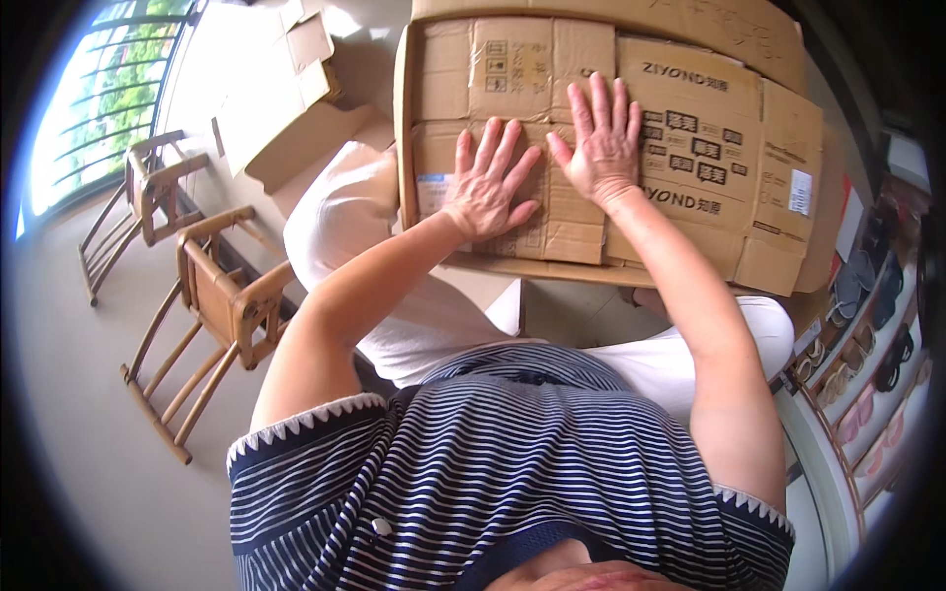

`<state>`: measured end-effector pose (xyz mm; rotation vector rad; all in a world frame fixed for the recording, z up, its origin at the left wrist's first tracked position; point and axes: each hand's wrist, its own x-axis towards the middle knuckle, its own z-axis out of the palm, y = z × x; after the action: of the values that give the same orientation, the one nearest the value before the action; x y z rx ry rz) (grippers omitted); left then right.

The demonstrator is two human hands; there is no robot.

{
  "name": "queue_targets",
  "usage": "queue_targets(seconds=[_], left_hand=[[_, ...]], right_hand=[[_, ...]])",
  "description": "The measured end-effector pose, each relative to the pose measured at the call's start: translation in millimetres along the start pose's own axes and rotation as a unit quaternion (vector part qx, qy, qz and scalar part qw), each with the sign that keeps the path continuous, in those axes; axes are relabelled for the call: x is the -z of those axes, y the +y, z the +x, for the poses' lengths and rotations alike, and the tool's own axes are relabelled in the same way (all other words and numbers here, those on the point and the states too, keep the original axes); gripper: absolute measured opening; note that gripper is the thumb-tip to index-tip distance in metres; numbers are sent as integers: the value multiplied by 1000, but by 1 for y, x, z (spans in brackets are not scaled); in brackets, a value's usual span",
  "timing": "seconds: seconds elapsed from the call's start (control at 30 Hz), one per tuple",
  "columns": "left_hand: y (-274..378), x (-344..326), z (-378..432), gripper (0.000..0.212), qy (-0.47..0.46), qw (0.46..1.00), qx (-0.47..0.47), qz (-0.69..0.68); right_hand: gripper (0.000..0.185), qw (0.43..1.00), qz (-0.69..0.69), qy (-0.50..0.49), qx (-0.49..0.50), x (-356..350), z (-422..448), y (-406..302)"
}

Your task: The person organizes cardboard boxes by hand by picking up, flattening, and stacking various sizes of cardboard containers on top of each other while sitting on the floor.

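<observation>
Both palms rest face down, fingers spread, on flattened cardboard boxes in front of me. My left hand [491, 185] lies on the plain-looking flattened box [443, 81] with printed handling symbols. Just right of it, my right hand [602, 144] presses near the seam where that box meets a printed cardboard sheet [691, 89] bearing bold black writing. Both sheets lie inside a larger shallow cardboard box or tray [403, 148], whose raised edge shows on the left and near sides. A folded cardboard flap [792, 162] with a small label is at the right end.
Two bamboo chairs or stools [222, 295] [155, 185] stand on the floor at left, near a barred window [111, 96]. An open cardboard box [303, 144] lies beyond my left knee. Racks of shoes and sandals [857, 354] line the right side.
</observation>
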<state>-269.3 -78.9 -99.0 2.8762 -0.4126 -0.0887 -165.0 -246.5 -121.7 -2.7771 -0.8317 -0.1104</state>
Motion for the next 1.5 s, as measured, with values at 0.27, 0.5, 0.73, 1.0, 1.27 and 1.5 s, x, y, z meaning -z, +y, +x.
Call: queue_targets(seconds=[0.27, 0.5, 0.73, 1.0, 1.27, 1.5], left_hand=[[-27, 11, 94, 47, 92, 994, 42, 33], [-19, 2, 100, 50, 71, 995, 62, 26], [-23, 9, 98, 50, 70, 994, 58, 59], [-21, 16, 95, 53, 55, 995, 31, 81], [6, 37, 119, 68, -12, 996, 72, 50], [6, 17, 119, 76, 4, 993, 81, 88]], right_hand=[[72, 998, 58, -1, -2, 9, 1, -4], [66, 998, 68, 15, -4, 3, -3, 4], [59, 993, -80, -14, -89, 77, -18, 132], [70, 992, -41, -11, -121, 65, -54, 182], [70, 990, -72, 1, -120, 62, -54, 189], [69, 993, -78, 14, -91, 66, -53, 189]])
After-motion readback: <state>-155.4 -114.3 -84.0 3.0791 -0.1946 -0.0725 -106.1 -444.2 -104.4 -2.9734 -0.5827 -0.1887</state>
